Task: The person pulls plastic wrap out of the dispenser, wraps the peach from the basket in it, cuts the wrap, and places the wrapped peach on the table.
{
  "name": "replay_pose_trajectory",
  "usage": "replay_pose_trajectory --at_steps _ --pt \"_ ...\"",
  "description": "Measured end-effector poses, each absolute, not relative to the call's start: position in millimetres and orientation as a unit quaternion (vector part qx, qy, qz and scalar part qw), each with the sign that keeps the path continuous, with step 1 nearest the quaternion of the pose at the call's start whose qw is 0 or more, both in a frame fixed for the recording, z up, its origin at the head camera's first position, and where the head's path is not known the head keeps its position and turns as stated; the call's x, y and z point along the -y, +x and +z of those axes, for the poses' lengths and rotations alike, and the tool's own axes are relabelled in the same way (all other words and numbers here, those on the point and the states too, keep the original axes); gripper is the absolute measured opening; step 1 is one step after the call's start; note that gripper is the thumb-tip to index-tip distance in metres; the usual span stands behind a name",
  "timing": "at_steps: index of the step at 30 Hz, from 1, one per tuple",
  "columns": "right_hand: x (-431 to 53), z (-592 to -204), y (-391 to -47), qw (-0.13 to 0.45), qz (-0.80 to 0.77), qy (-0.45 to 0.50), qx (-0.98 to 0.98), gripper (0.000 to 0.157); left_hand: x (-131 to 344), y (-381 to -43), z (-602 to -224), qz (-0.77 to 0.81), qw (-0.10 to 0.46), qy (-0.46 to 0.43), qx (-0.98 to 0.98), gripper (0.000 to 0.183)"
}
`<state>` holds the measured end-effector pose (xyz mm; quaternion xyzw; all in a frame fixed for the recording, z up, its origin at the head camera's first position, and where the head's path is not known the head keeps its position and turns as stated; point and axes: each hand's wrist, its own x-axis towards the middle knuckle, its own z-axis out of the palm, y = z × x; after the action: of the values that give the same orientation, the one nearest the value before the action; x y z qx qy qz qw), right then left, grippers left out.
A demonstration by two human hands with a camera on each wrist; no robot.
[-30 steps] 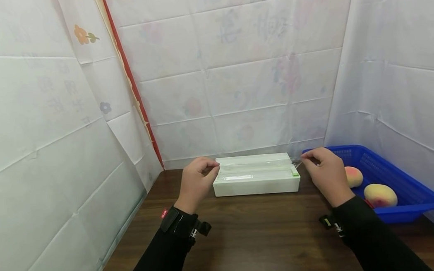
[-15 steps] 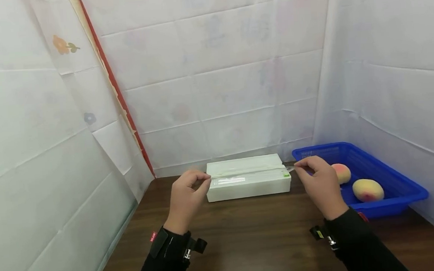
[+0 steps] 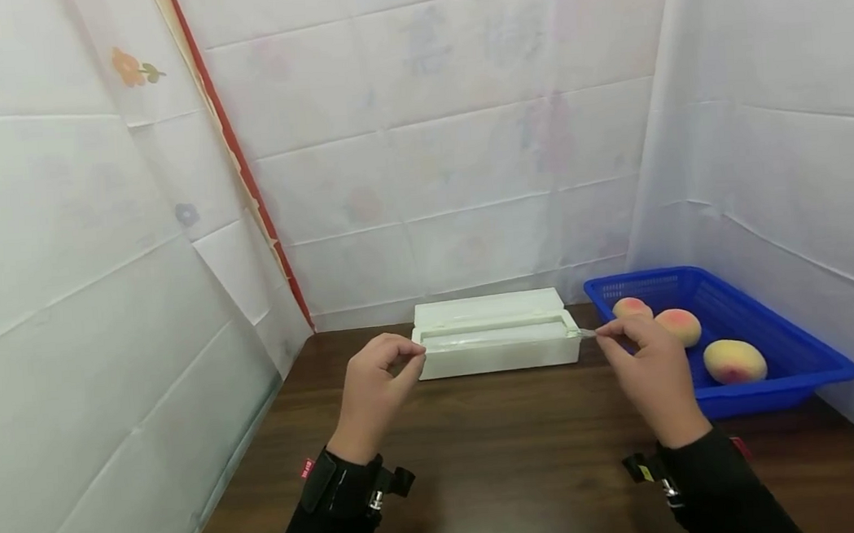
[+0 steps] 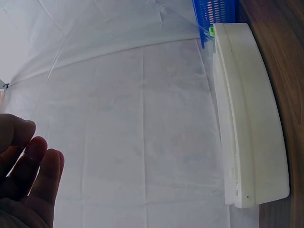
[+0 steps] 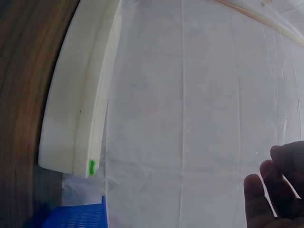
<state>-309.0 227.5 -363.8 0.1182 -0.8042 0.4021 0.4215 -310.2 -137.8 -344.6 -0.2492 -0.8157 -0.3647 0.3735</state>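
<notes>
Clear cling film [image 3: 587,333] is stretched between my two hands in front of the white cling film box [image 3: 499,358]. Its left edge is pinched between thumb and fingers of my left hand [image 3: 371,396]. My right hand [image 3: 652,379] pinches the other edge in the same way. The box stands on the table with its back part raised and a long recess along its top. In the right wrist view the film [image 5: 281,95] shows as faint shiny creases above the fingers. A green slider [image 5: 92,167] sits at the box's right end.
A blue plastic basket [image 3: 792,350] stands at the right, close to my right hand. It holds peaches, among them a yellow-pink peach [image 3: 735,361]. White sheeting [image 3: 465,174] hangs behind and on both sides of the brown wooden table [image 3: 528,472].
Both hands have come a little nearer me relative to the box, still pinching the film. The box's recess shows more plainly, and a third peach has come into sight. The head view has shifted.
</notes>
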Motion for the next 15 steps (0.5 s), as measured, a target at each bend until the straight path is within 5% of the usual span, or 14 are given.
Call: replay_pose_trajectory --at_steps 15 --pt "-232.1 -373.1 -276.2 0.393 0.346 0.057 0.85 0.004 128.3 -286.7 -358.8 -0.331 0.379 -0.24 0.83 0.009"
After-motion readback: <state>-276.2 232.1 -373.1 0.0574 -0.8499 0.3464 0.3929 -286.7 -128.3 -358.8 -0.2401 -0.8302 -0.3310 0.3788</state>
